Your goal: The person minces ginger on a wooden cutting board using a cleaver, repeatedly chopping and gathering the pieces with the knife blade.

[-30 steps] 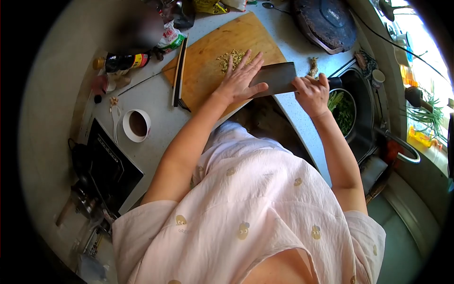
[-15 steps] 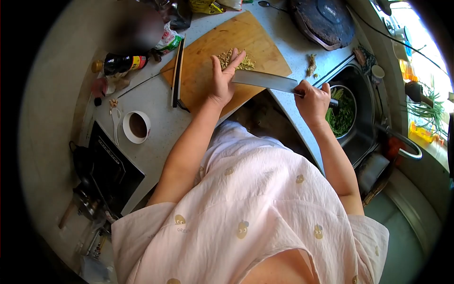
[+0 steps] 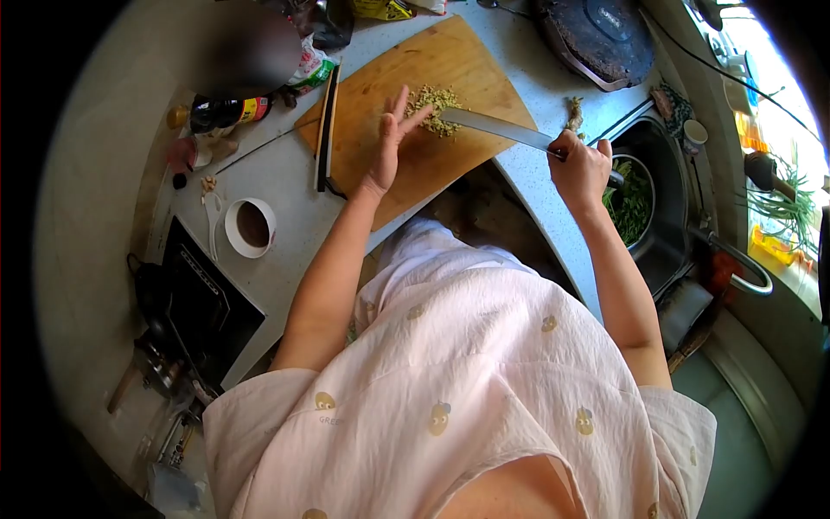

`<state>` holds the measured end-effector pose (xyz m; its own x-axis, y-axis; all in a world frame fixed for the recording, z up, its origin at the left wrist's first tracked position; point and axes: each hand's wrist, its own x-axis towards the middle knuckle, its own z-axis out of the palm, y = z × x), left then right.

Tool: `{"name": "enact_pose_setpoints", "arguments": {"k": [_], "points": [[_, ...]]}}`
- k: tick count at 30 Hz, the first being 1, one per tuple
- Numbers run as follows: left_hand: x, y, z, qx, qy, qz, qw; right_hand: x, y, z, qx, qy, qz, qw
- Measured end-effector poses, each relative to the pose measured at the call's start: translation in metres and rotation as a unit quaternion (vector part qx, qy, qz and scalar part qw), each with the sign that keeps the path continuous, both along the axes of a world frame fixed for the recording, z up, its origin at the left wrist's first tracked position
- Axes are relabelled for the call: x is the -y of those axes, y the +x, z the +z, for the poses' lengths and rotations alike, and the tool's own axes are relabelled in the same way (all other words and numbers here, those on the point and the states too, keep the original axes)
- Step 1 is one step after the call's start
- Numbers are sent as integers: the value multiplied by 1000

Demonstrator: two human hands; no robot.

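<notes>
My right hand (image 3: 581,171) is wrapped round the handle of a kitchen knife (image 3: 500,127). The broad blade points left across the wooden cutting board (image 3: 480,73), its tip at a small heap of finely chopped yellowish bits (image 3: 435,97). To the left of that heap is my left hand (image 3: 389,143), open with fingers spread and holding nothing. Its fingertips are close to the bits; whether they touch cannot be made out.
Left of the board stand a dark-sauce bottle (image 3: 226,112) and a white bowl of brown liquid (image 3: 251,228), beside a white spoon (image 3: 213,225). At right, the sink (image 3: 670,177) holds a pot of greens (image 3: 631,203). A round dark appliance (image 3: 596,39) sits at the back.
My left hand has moved left, away from the blade, its fingers spread. The knife has turned, with its tip now over the chopped bits, and my right hand has shifted slightly right.
</notes>
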<state>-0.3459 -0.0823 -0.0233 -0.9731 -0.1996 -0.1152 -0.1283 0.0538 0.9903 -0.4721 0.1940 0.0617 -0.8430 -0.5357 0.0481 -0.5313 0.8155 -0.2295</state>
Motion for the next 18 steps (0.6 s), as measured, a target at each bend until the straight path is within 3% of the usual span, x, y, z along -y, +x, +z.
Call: {"name": "enact_pose_setpoints", "arguments": {"k": [2, 6, 9, 11, 16, 18], "points": [[6, -3, 8, -14, -92, 24, 995, -2, -1, -1, -29, 2, 19, 999], [8, -16, 13, -12, -317, -79, 945, -1, -1, 5, -76, 9, 56, 995], [28, -18, -19, -50, -386, -12, 921, -10, 0, 2, -45, -54, 25, 997], [30, -11, -28, -63, -422, 21, 904, -13, -1, -1, -18, -23, -40, 999], [-43, 38, -9, 47, -458, -29, 887, 1, 4, -35, -17, -61, -113, 992], [-54, 54, -26, 53, -475, -59, 876, 9, 9, -46, 6, -57, -134, 989]]}}
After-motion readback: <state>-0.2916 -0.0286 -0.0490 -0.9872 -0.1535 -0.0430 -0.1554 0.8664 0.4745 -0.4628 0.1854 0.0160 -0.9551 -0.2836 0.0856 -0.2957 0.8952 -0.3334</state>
